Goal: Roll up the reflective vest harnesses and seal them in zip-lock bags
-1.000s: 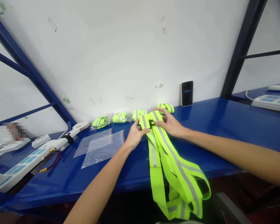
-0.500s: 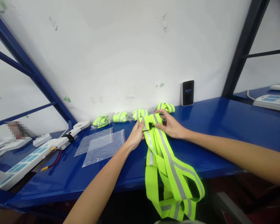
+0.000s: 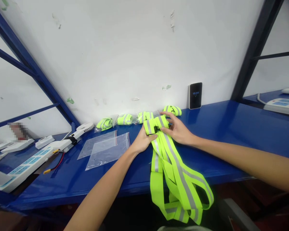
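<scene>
Neon-yellow reflective straps [image 3: 180, 173] with grey stripes lie partly on the blue table, their looped lower ends hanging over its front edge. The upper end is gathered into a folded bundle between my hands, with a black buckle [image 3: 156, 129] showing on it. My left hand [image 3: 144, 139] grips the bundle's left side, its thumb across the straps below the buckle and its other fingers hidden behind. My right hand [image 3: 177, 128] holds the right side, thumb in front and index finger raised over the top.
Two clear zip bags [image 3: 109, 152] lie flat on the blue table [image 3: 231, 134]. Several rolled yellow straps [image 3: 125, 119], some bagged, line the wall. A device with a clock display [image 3: 195, 95] stands behind right. Power strip [image 3: 30, 162], small fan [image 3: 85, 126] and red-black cable [image 3: 56, 163] are left.
My left thumb has moved down from the bundle's edge to lie across the straps below the buckle. The right hand keeps its hold, and the view has shifted slightly.
</scene>
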Available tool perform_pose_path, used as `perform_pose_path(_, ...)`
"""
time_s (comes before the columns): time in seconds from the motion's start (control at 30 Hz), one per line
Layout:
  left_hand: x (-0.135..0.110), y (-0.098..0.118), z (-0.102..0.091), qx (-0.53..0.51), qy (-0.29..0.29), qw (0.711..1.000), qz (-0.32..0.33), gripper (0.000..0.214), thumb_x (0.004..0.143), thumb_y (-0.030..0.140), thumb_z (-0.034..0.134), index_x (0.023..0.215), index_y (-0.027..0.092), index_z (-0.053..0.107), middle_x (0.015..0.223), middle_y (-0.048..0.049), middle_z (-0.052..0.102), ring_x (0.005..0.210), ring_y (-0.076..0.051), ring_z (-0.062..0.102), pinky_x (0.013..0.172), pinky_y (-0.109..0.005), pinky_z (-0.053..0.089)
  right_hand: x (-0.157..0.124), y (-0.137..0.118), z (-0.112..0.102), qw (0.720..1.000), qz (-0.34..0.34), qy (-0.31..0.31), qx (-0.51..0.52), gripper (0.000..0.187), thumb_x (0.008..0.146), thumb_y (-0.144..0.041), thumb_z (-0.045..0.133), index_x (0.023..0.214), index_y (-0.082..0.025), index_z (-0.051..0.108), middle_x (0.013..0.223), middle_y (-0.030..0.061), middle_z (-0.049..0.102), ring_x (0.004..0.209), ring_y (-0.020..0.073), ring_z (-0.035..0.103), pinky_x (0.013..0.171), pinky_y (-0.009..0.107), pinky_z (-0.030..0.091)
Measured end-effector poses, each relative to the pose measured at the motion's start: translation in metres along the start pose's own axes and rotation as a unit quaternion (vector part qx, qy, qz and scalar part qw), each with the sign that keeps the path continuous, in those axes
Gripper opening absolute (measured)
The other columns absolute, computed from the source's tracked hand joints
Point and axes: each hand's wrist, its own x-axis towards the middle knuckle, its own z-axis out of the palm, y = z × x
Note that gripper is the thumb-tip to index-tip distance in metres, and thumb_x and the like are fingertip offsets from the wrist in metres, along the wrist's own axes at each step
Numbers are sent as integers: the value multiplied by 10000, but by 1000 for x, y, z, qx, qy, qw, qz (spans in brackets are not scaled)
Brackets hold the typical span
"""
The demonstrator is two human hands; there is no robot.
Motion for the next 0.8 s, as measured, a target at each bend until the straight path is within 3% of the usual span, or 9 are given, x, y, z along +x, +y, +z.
perform_pose_path(0.27, 2, -3, -1, 6, -10, 999, 32, 716, 715, 267, 783, 1326, 174, 421, 1362, -147, 540, 1244, -333, 519, 1001, -443, 447, 0, -2, 0, 1000, 2, -17, -26, 605, 828, -262, 623, 1398, -240, 418, 1432, 114, 445, 1056, 282, 599, 846, 437, 543)
perform_pose_path(0.4, 0, 3, 0, -14, -6, 1000, -16, 690, 740, 254, 756, 1342, 208, 422, 1370, -117, 538, 1238, -317, 523, 1011, -442, 438, 1, 3, -1, 998, -25, -16, -48, 581, 828, -243, 614, 1380, -246, 434, 1430, 100, 446, 1163, 295, 546, 903, 437, 515)
perform_pose_path(0.53, -2, 12, 4, -100, 1, 990, -96, 727, 774, 349, 709, 1405, 289, 354, 1341, -84, 566, 1125, -307, 604, 911, -461, 501, 2, 7, 0, 998, -34, 0, -48, 490, 822, -209, 603, 1299, -227, 490, 1270, 99, 558, 1076, 268, 580, 810, 379, 534)
perform_pose_path(0.7, 0, 13, 6, -200, 24, 972, -117, 674, 824, 637, 519, 1342, 211, 463, 1220, -118, 642, 1066, -308, 634, 892, -443, 504, 3, 13, 2, 997, -57, -6, -47, 392, 824, -178, 579, 1210, -230, 531, 1165, 78, 580, 998, 243, 593, 682, 302, 511)
perform_pose_path(0.8, 2, 12, 6, -195, 42, 972, -126, 634, 811, 635, 549, 1275, 204, 509, 1145, -111, 666, 1003, -286, 655, 860, -415, 513, 4, 15, 1, 996, -67, -15, -51, 364, 827, -158, 559, 1184, -229, 539, 1111, 67, 599, 925, 224, 612, 665, 294, 501)
